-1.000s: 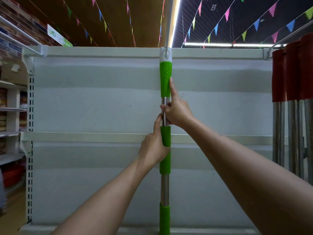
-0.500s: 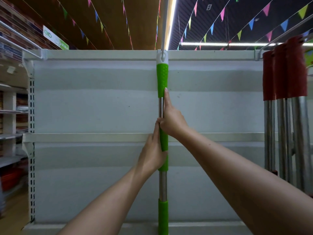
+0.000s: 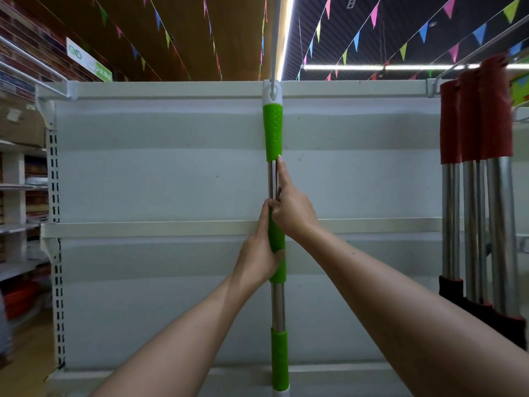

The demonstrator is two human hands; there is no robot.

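Hanging upright: steel pole (image 3: 277, 306), green grips, both hands (image 3: 259, 257) holding.

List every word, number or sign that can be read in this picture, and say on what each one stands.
Nothing can be read for certain.
Green and white sign, upper left: a round logo and a line of writing, too blurred to read.
Paper tag, far left: too small to read.
Green pole, red poles, shelf back: no writing shows.
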